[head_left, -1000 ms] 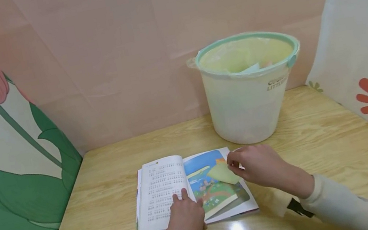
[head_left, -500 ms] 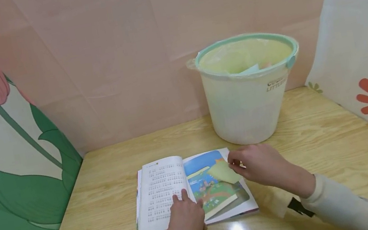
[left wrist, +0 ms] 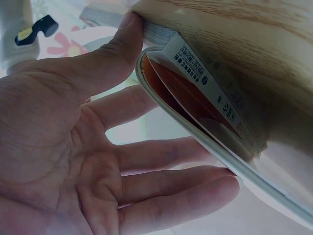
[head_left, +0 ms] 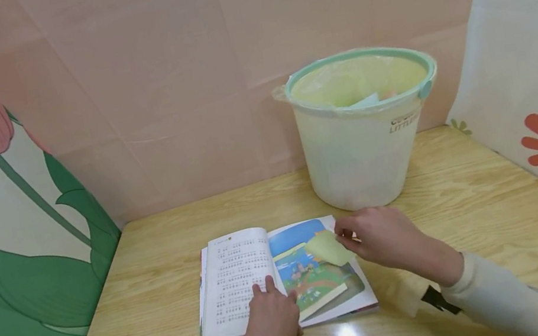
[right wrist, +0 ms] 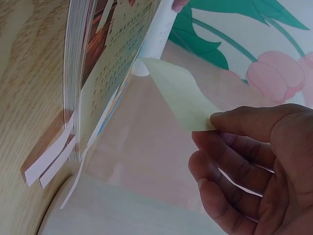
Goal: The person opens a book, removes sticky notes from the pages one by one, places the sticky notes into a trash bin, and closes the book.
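Observation:
An open book (head_left: 230, 286) lies on the wooden table, with printed text on its left page and a colourful castle picture (head_left: 311, 286) on the right. My left hand (head_left: 269, 324) rests over the lower middle of the book, fingers extended; in the left wrist view its thumb and fingers touch the book edges (left wrist: 186, 117). Between thumb and index finger, my right hand (head_left: 386, 234) pinches a pale yellow-green sticky note (right wrist: 178, 90). The note's far end still meets the page in the right wrist view, while its near end is raised.
A translucent bucket (head_left: 358, 152) with a mint rim stands behind the book to the right, lined with a clear bag and holding some paper (head_left: 367, 100). Pale paper strips (right wrist: 49, 159) stick out of the book's edge. A pink wall covering (head_left: 169, 89) rises behind the table.
My right hand has shifted slightly right and up, drawing the sticky note a little along with it. The left hand and the book have not visibly moved.

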`<state>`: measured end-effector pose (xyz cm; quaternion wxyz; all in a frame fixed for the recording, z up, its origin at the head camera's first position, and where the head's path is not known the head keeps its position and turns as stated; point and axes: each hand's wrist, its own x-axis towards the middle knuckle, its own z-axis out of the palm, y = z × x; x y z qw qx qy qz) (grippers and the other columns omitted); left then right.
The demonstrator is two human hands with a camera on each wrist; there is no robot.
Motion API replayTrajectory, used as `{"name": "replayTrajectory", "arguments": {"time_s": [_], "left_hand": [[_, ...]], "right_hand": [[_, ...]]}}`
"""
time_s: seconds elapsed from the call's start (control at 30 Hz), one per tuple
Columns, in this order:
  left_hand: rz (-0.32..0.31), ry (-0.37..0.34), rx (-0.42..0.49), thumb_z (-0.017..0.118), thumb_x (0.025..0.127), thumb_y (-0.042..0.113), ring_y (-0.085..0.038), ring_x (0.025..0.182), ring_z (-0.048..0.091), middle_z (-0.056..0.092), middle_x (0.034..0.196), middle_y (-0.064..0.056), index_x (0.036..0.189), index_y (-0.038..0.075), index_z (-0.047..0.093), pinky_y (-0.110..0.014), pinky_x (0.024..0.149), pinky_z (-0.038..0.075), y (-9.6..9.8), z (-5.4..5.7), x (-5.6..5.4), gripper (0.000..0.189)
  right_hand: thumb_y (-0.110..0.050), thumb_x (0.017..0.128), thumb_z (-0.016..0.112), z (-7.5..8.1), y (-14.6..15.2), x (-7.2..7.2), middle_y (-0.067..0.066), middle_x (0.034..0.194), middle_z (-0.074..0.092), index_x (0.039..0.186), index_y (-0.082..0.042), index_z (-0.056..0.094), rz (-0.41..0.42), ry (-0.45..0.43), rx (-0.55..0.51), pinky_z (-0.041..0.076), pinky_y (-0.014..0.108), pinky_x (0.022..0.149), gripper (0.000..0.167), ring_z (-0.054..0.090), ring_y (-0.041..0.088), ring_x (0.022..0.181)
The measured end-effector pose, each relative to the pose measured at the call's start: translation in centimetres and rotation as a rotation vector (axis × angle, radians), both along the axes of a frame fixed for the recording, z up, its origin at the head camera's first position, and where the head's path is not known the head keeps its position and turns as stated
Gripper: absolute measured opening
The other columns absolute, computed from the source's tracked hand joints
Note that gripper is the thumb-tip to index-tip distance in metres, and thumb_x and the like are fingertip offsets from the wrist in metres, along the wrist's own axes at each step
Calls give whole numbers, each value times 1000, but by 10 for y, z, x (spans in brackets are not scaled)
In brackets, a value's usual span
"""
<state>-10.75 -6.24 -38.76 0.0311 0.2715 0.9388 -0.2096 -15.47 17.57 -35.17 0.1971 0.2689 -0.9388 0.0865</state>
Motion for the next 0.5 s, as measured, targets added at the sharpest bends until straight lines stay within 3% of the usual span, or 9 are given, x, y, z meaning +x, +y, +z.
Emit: {"name": "replayTrajectory", "arguments": {"time_s": [0.5], "left_hand": [[-17, 13, 3, 67, 83, 60, -31, 123, 63, 72, 121, -15, 131, 30, 66, -45, 93, 57, -2, 1, 0, 57]], "right_hand": [[-17, 82, 76, 4, 4, -1, -15, 70, 66, 79, -24, 68, -10, 10, -6, 31, 18, 42, 11, 48, -3, 55]]}}
